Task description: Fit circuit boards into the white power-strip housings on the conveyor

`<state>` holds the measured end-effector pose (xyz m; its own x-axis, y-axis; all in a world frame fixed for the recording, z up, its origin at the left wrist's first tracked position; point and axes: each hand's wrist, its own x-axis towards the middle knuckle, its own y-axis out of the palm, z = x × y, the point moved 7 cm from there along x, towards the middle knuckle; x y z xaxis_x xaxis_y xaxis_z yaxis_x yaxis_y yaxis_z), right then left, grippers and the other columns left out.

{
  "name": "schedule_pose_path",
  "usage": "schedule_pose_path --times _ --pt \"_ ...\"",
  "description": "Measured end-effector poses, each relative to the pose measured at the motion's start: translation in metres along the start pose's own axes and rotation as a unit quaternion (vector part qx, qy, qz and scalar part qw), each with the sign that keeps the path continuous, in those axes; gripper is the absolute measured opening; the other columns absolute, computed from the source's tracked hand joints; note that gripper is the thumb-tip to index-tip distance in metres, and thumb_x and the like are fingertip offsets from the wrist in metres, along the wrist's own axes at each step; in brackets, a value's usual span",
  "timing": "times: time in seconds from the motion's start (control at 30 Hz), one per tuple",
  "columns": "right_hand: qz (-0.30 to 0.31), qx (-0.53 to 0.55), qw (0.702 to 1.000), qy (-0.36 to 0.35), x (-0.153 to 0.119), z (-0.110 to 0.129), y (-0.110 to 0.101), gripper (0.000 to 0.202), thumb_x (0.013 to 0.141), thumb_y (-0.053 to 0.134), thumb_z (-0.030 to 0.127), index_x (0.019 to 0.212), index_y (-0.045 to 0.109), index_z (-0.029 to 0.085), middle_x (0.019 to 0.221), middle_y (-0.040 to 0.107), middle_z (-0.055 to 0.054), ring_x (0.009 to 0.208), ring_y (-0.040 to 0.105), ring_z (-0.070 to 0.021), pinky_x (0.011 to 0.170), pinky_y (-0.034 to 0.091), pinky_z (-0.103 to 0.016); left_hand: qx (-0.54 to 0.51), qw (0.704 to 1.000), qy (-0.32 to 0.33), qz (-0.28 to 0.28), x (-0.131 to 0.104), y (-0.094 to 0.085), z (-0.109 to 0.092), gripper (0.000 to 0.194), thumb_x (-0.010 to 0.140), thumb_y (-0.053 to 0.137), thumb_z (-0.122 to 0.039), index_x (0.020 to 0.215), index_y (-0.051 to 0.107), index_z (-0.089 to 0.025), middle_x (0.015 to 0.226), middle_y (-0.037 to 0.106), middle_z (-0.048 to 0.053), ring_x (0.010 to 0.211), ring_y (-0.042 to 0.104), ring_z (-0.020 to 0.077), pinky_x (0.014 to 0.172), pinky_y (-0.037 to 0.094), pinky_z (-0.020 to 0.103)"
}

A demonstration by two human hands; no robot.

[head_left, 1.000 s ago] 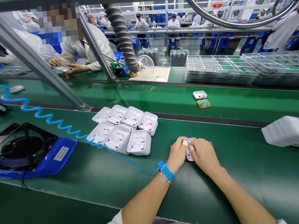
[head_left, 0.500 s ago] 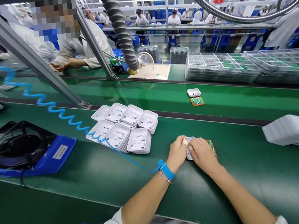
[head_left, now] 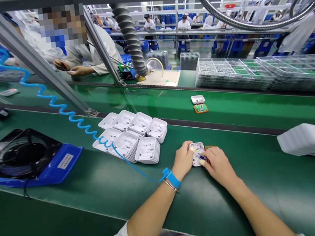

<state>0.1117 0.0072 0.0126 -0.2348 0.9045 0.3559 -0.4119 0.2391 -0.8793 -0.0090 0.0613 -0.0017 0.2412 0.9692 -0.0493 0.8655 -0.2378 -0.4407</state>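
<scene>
My left hand grips the left edge of a white plastic housing, which lies open side up on the green bench. Thumb and fingers of my right hand close on a small dark blue part over the inside of the housing. What the part is cannot be made out. Thin wires seem to run near it. Just behind my right fingers, an orange-edged green circuit board is mostly hidden. A blue wrist strap with a coiled cord circles my left wrist.
Stacks of white housings stand to the left, more white covers to the right. A black fan sits far left. On the belt beyond are another housing and circuit board. Clear trays and a co-worker are behind.
My right hand has drawn back to the right, uncovering the housing's inside and the blue part. On the far belt, the housing and board have shifted left. The co-worker's hands have moved.
</scene>
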Motion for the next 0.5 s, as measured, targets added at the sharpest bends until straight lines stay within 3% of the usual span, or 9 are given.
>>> schedule_pose_path --times 0.1,0.27,0.5 --pt "-0.001 -0.028 1.0 -0.015 -0.002 0.001 0.003 0.019 0.09 0.042 0.025 0.087 0.058 0.016 0.081 0.054 -0.007 0.079 0.045 -0.0196 0.074 0.035 -0.033 0.029 0.999 0.021 0.003 0.002 -0.004 -0.003 0.029 0.085 0.036 -0.022 0.106 0.056 -0.02 0.096 0.066 0.003 0.086 0.059 0.016 0.074 0.044 0.025" --pt "-0.01 -0.06 0.997 -0.044 -0.001 0.004 0.006 0.023 0.091 0.041 0.026 0.081 0.058 0.016 0.076 0.054 -0.007 0.074 0.044 -0.0191 0.071 0.034 -0.032 0.073 0.995 0.05 0.053 0.002 -0.002 -0.007 0.033 0.084 0.035 -0.02 0.111 0.055 -0.019 0.1 0.066 0.003 0.087 0.06 0.0169 0.074 0.044 0.026" --pt "-0.01 -0.111 0.994 -0.024 -0.001 0.005 0.002 0.021 0.087 0.048 0.029 0.07 0.052 0.017 0.071 0.053 -0.005 0.07 0.045 -0.0177 0.066 0.03 -0.031 0.091 0.986 0.111 0.082 -0.001 0.0 -0.019 0.035 0.084 0.035 -0.019 0.113 0.054 -0.02 0.108 0.064 0.003 0.096 0.059 0.0169 0.082 0.043 0.026"
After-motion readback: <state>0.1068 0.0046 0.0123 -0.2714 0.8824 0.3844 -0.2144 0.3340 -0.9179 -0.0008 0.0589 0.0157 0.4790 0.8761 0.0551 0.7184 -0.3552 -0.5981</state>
